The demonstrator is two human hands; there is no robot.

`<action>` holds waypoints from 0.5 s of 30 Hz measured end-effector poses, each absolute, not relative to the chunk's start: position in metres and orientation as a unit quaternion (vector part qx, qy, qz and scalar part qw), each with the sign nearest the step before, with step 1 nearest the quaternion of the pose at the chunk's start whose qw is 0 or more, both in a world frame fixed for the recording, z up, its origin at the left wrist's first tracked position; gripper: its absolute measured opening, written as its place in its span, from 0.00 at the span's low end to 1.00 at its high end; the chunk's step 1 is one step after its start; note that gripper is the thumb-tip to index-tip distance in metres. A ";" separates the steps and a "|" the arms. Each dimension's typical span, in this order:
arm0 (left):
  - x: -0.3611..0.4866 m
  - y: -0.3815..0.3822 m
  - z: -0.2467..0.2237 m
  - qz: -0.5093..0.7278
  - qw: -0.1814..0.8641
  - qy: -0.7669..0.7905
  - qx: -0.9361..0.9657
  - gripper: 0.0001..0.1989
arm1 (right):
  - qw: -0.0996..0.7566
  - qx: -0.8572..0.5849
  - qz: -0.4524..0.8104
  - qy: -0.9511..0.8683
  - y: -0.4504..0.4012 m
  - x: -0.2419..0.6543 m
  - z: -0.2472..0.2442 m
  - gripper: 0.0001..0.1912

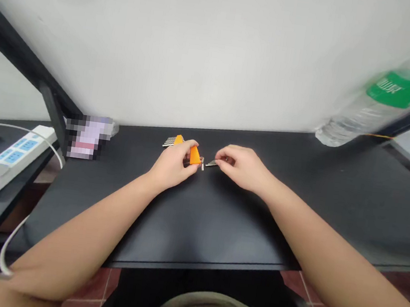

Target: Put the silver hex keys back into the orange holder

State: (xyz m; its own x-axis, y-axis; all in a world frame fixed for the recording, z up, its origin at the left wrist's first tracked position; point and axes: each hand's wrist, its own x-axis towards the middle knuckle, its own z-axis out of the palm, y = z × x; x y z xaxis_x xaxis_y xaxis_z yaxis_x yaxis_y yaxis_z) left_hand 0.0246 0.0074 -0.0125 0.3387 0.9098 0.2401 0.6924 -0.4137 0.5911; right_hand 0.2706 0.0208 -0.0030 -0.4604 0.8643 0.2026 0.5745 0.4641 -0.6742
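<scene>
Near the middle of the black table (204,219), my left hand (173,165) is closed around an orange holder (195,156), whose near end shows between thumb and fingers. Small metal pieces (202,166) show at that end. More orange plastic (178,139) with a row of thin metal rods (169,142) appears behind the left hand; whether it is the same object is hidden. My right hand (243,166) pinches thin metal pieces (211,163) that point left, a short gap away from the orange holder.
A large clear bottle with a green label (404,90) stands at the back right. A pixelated pinkish packet (88,138) lies at the back left. Further left are a white power strip (11,160), a white cable (7,248) and a dark metal frame bar (23,44).
</scene>
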 end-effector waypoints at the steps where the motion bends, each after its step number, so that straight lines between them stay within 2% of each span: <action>1: 0.023 0.008 -0.013 0.279 0.198 0.509 0.790 0.22 | 0.240 -0.435 0.211 -0.841 0.025 0.277 -0.005 0.06; 4: 0.022 0.009 -0.015 0.277 0.205 0.522 0.780 0.24 | 0.154 -0.427 0.143 -0.880 0.034 0.291 -0.009 0.06; 7: 0.022 0.008 -0.017 0.274 0.216 0.533 0.771 0.24 | 0.110 -0.429 0.133 -0.887 0.035 0.293 -0.010 0.06; 15: 0.023 0.008 -0.019 0.282 0.229 0.526 0.769 0.24 | 0.097 -0.432 0.078 -0.893 0.033 0.283 -0.013 0.05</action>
